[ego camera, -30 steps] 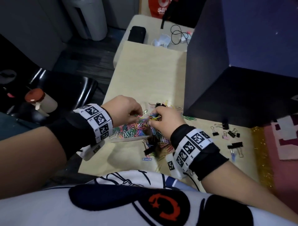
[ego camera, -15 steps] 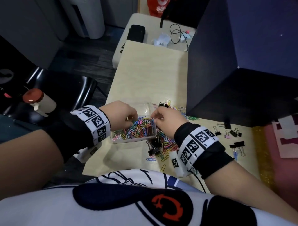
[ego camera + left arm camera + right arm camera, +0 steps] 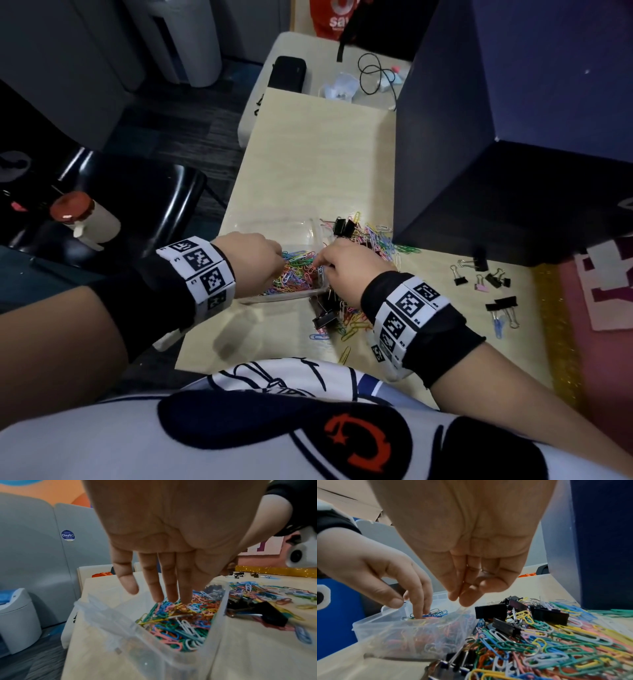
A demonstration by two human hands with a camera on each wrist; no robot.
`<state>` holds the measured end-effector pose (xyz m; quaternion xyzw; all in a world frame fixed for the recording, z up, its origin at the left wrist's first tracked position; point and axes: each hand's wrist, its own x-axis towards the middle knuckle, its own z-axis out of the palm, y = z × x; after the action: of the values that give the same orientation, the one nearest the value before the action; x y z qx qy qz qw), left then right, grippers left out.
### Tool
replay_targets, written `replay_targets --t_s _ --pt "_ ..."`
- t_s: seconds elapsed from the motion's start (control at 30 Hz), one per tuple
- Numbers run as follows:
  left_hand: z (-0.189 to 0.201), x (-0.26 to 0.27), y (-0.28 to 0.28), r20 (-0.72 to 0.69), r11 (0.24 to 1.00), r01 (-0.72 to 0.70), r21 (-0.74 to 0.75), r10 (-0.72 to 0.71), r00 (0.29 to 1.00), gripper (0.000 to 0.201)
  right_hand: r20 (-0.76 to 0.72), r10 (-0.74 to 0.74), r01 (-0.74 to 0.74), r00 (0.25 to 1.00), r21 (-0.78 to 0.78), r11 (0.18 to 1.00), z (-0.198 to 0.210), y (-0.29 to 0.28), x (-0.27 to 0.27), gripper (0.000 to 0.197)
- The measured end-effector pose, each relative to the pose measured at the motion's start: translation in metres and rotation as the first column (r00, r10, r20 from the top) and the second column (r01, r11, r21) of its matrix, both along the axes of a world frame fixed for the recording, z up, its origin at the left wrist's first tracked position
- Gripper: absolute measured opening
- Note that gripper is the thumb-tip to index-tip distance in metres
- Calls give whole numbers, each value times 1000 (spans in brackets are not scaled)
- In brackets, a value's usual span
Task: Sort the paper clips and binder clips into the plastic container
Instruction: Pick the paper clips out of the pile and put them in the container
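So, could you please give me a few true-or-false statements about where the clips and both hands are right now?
1. The plastic container holds coloured paper clips. True.
2. The left hand grips a binder clip. False: its straight fingers touch the clips in the container.
3. Black binder clips lie in the loose pile beside the container. True.
4. The right hand rests flat on the table. False: it hangs above the container's edge.

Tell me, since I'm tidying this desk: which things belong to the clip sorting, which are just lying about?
Job: plastic container, paper clips, binder clips, both hands.
Lying about: black pouch, black cable, red-lidded bottle, dark blue box.
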<state>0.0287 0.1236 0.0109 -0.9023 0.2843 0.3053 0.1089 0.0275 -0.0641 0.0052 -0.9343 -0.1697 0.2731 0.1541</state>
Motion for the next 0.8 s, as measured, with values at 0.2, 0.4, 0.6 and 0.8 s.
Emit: replay_targets --t_s 0.2,0.4,0.6,0.8 --pt "1 -1 -14 58 998 -14 67 10 998 30 33 -100 97 994 98 991 1 -13 -1 31" --pt "-3 -6 -43 -7 998 -30 -52 30 1000 33 19 -369 369 929 -33 929 -9 -64 5 23" --pt "-19 -5 -57 63 998 56 -7 -56 996 15 1 -458 442 889 -268 856 -21 -101 -4 32" --pt "-20 -1 -67 121 997 -3 -78 12 993 14 13 -262 262 965 -95 961 -33 -101 -33 53"
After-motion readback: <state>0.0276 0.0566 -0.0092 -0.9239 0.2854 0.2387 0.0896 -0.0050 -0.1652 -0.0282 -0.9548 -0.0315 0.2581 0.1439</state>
